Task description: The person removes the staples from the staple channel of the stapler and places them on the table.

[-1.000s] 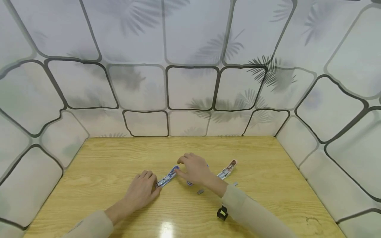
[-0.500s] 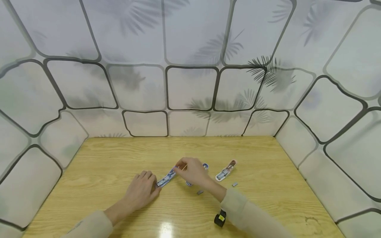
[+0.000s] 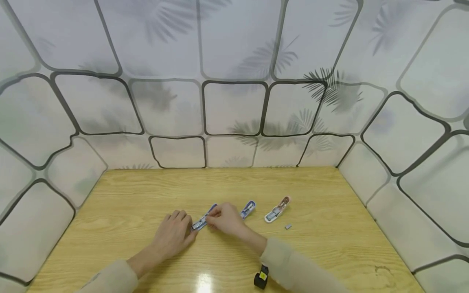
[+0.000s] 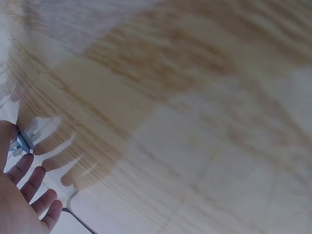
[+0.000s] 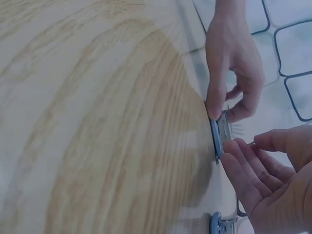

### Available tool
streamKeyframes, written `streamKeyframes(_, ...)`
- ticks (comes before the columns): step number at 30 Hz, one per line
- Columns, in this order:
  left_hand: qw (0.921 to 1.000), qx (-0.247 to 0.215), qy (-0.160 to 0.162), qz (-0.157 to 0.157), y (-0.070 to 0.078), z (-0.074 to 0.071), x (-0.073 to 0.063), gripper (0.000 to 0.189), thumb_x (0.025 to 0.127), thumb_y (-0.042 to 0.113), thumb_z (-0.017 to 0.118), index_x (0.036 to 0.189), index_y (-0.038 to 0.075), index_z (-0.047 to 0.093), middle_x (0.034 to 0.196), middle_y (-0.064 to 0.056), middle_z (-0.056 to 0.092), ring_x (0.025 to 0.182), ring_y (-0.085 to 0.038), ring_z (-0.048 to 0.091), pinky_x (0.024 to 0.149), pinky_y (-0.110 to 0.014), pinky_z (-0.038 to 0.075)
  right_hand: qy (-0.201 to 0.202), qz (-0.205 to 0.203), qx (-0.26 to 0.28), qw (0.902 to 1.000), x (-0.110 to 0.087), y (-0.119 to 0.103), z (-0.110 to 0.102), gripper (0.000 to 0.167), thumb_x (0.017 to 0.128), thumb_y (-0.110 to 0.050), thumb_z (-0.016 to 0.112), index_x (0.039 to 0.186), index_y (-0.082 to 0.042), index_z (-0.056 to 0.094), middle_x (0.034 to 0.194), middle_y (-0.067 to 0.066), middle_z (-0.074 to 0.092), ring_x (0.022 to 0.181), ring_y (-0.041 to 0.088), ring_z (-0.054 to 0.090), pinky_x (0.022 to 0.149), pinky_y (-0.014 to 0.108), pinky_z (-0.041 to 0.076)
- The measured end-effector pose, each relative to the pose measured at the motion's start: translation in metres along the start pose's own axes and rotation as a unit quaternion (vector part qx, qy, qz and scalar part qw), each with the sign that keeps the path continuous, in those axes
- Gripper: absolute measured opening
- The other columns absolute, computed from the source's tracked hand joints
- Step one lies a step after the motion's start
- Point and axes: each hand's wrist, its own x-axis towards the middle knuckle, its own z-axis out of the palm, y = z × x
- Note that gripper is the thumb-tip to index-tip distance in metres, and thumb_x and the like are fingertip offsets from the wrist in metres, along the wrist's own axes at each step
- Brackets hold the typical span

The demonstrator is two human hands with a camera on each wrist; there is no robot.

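On the wooden table my left hand [image 3: 176, 232] holds the near end of a blue stapler [image 3: 200, 223], which lies opened out with its metal rail showing. In the right wrist view the left thumb and a finger grip that stapler [image 5: 215, 136]. My right hand [image 3: 226, 219] is over the stapler's far part. Its thumb and fingertips pinch a thin strip [image 5: 251, 143], apparently staples; most of it is hidden. Just right of this hand a second blue stapler [image 3: 248, 208] lies opened, partly covered. Farther right is an opened white-and-pink stapler [image 3: 277, 209].
A small grey strip of staples [image 3: 288, 226] lies in front of the white-and-pink stapler. A black device with a yellow mark [image 3: 261, 277] sits at the right sleeve. Patterned white walls [image 3: 234, 150] enclose the table [image 3: 146, 191] at the back and sides.
My right hand has moved down and left from the stapler's far end to its middle. The second blue stapler shows more; the nearer grey strip is out of sight. My left hand stays put.
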Motion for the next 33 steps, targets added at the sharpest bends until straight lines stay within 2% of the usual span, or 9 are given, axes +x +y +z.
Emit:
streamKeyframes(8,1.0000,-0.003,0.004,0.001,-0.001,0.001,-0.001,0.027,0.090,0.035,0.080,0.090,0.013,0.066,0.092,-0.002,0.065,0.091,-0.024,0.065,0.085,-0.044,0.060,0.000,-0.009,-0.047,0.9989,0.003,-0.001,0.015,0.010,0.095,-0.013,0.075,0.095,-0.004,0.081,0.079,0.004,0.079,0.066,0.011,0.072,0.055,0.019,0.054)
streamKeyframes(13,1.0000,-0.004,-0.007,0.002,0.000,0.000,-0.001,0.028,0.091,0.037,0.080,0.092,0.012,0.066,0.094,-0.003,0.066,0.094,-0.025,0.066,0.087,-0.045,0.060,-0.013,0.007,-0.041,0.9991,0.004,-0.001,0.018,0.010,0.095,-0.011,0.075,0.096,-0.002,0.080,0.079,0.005,0.080,0.067,0.013,0.075,0.057,0.022,0.057)
streamKeyframes(19,0.9998,-0.010,-0.016,-0.001,0.001,0.001,-0.001,0.028,0.092,0.036,0.080,0.092,0.012,0.066,0.093,-0.002,0.065,0.093,-0.024,0.066,0.087,-0.044,0.060,-0.022,-0.003,-0.058,0.9980,0.004,-0.004,0.018,0.010,0.095,-0.007,0.073,0.093,0.000,0.081,0.079,0.009,0.080,0.068,0.018,0.077,0.056,0.020,0.056)
streamKeyframes(28,1.0000,-0.004,-0.003,0.004,0.000,-0.002,0.001,0.026,0.091,0.034,0.081,0.090,0.014,0.065,0.088,0.001,0.060,0.084,-0.018,0.059,0.076,-0.036,0.057,-0.033,0.016,-0.021,0.9991,0.006,-0.007,0.022,0.010,0.095,-0.003,0.073,0.092,0.004,0.079,0.077,0.012,0.079,0.065,0.022,0.077,0.057,0.025,0.061)
streamKeyframes(33,0.9999,-0.009,-0.012,0.000,0.001,-0.002,0.001,0.026,0.092,0.035,0.080,0.091,0.013,0.065,0.089,0.000,0.060,0.085,-0.018,0.059,0.076,-0.036,0.056,-0.033,0.026,-0.017,0.9990,0.006,-0.007,0.022,0.009,0.094,-0.003,0.074,0.091,0.003,0.079,0.075,0.012,0.078,0.063,0.020,0.076,0.055,0.024,0.060)
